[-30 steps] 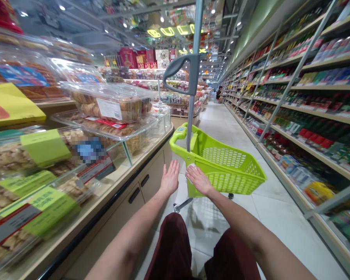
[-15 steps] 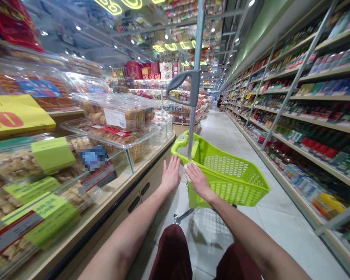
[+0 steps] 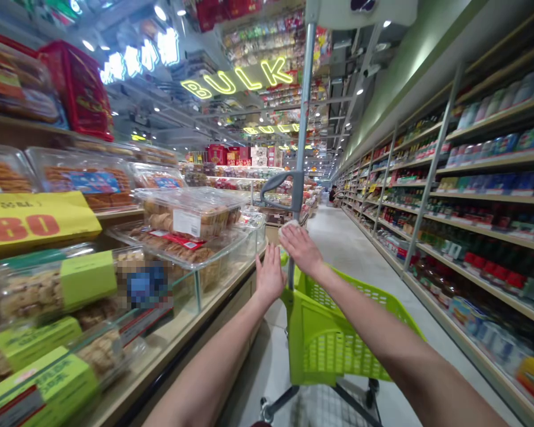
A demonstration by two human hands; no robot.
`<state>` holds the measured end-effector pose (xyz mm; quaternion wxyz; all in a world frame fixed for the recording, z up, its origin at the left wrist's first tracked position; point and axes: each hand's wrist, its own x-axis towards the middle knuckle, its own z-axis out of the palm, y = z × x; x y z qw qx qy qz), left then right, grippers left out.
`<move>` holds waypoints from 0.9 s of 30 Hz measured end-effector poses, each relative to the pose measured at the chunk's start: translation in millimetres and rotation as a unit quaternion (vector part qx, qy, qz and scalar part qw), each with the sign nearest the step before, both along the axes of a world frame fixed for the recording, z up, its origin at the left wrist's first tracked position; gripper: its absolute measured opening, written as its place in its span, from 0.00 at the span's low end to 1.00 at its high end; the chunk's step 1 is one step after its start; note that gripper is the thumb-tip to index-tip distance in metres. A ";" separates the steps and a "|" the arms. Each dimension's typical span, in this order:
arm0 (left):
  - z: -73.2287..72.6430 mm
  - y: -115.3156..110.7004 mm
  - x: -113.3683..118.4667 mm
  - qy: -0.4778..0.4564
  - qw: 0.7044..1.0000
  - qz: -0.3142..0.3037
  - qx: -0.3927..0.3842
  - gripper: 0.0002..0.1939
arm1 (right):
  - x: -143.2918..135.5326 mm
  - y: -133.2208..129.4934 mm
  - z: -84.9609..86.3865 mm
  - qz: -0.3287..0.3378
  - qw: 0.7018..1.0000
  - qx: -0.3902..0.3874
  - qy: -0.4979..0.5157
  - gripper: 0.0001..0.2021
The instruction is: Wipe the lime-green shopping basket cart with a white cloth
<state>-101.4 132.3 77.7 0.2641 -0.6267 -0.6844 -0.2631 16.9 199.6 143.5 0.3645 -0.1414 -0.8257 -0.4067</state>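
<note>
My right hand (image 3: 301, 250) presses a crumpled white wipe (image 3: 289, 226) under its fingers, in front of the grey metal pole (image 3: 303, 118) of a green shopping cart (image 3: 323, 347). Just to its left is my left hand (image 3: 269, 276), fingers stretched out and holding nothing, beside the cart's green handle end (image 3: 284, 258). Whether the left palm touches the handle is hidden. A grey plastic loop (image 3: 278, 185) is fixed to the pole above both hands. Most of the cart's rim near me is covered by my right forearm.
Clear boxes of cookies (image 3: 189, 216) are stacked on the glass-edged counter (image 3: 225, 290) close at my left. Long shelves of bottles and cans (image 3: 480, 201) line the right side. A person (image 3: 333, 194) is far down the tiled aisle (image 3: 327, 234).
My view has tilted up, so the cart and counter sit lower. My right hand has moved up with the wipe, from the cart's near edge to the pole; the left hand stays close by.
</note>
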 end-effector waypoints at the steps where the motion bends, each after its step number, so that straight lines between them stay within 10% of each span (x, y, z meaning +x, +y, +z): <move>1: -5.0 -0.2 -1.0 -0.004 1.000 0.001 -0.011 0.39 | 4.4 -0.4 -18.6 -0.004 1.000 0.001 -0.025 0.16; 6: -18.9 -2.0 -9.5 -0.003 0.999 0.005 -0.033 0.37 | 21.7 -6.1 -79.3 0.012 0.992 0.008 -0.125 0.14; 15: -6.5 3.7 -8.5 -0.009 1.000 0.008 -0.028 0.38 | 13.0 1.8 7.5 -0.010 1.000 -0.015 -0.002 0.17; 23: -33.4 -3.6 -11.6 0.025 0.999 0.007 -0.041 0.37 | 33.7 -6.7 -91.8 0.022 0.987 -0.045 -0.151 0.15; 27: -28.1 -3.0 -11.5 0.033 0.999 0.009 -0.041 0.37 | 29.1 -3.9 -73.7 0.024 0.988 -0.036 -0.147 0.16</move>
